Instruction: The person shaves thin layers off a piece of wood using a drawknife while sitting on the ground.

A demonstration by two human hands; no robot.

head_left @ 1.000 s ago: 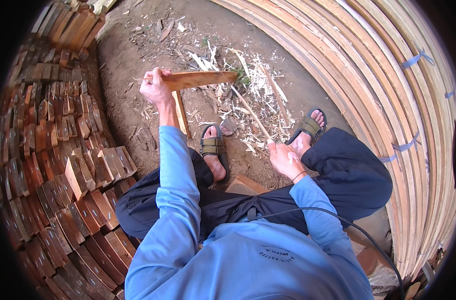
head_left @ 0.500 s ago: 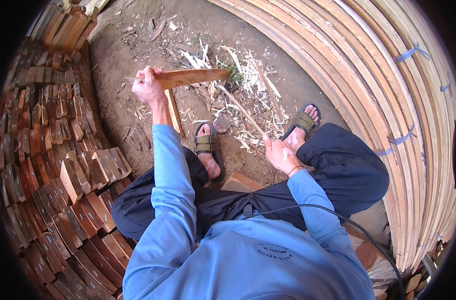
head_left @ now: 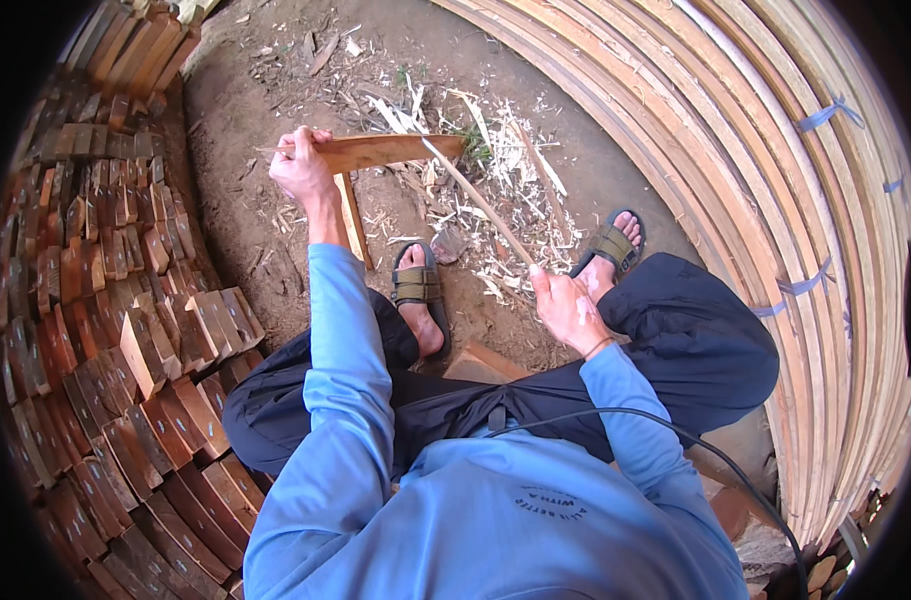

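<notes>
My left hand (head_left: 304,168) is closed around the left end of a reddish-brown wooden board (head_left: 391,151), held out level over the ground. My right hand (head_left: 570,305) grips a long, thin, tan stick-like tool (head_left: 488,213), which slants up and left to a paler, tapered tip. That tip overlaps the board near its right end; whether they touch I cannot tell. Beneath the board, a narrow pale wood piece (head_left: 354,225) runs down toward my left foot. Wood shavings (head_left: 516,190) lie scattered below and beyond the tool.
Stacks of short wooden blocks (head_left: 116,330) rise along the left. Long curved-looking planks (head_left: 716,150), bundled with blue ties (head_left: 806,283), line the right side. My sandalled feet rest on bare soil. Close to my legs lies a wood block (head_left: 484,364). A black cable (head_left: 716,450) crosses my right sleeve.
The tool's tip has risen from just below the board to overlap its right end. My left hand keeps its hold on the board almost in place.
</notes>
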